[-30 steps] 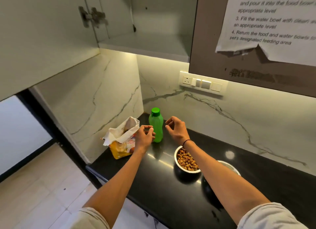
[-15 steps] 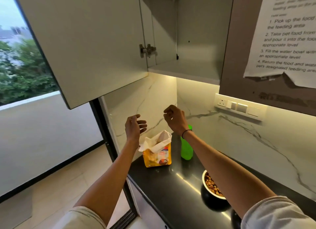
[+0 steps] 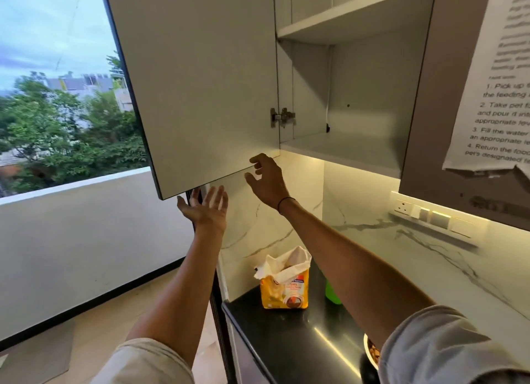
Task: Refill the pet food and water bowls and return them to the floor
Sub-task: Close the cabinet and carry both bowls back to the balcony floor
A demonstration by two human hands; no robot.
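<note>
Both my hands are raised toward the open white cabinet door [image 3: 206, 77]. My left hand [image 3: 205, 208] is open, palm up, just under the door's lower edge. My right hand [image 3: 265, 180] has loosely bent fingers at the door's bottom corner and holds nothing. Below them on the black counter [image 3: 275, 335] stands the open yellow pet food bag [image 3: 285, 283]. The green water bottle [image 3: 331, 293] is mostly hidden behind my right forearm. A sliver of the food bowl [image 3: 370, 352] with kibble shows beside my right sleeve.
The cabinet shelves [image 3: 344, 151] hold nothing. A paper instruction sheet [image 3: 499, 97] hangs on the grey panel at right. A switch plate [image 3: 430, 216] sits on the marble backsplash. A window [image 3: 57, 97] at left looks onto trees, above a tiled floor [image 3: 91, 326].
My hands left the bottle and bag area and rose to the cabinet door's lower edge. The view tilted upward, so the bowls slid out of sight.
</note>
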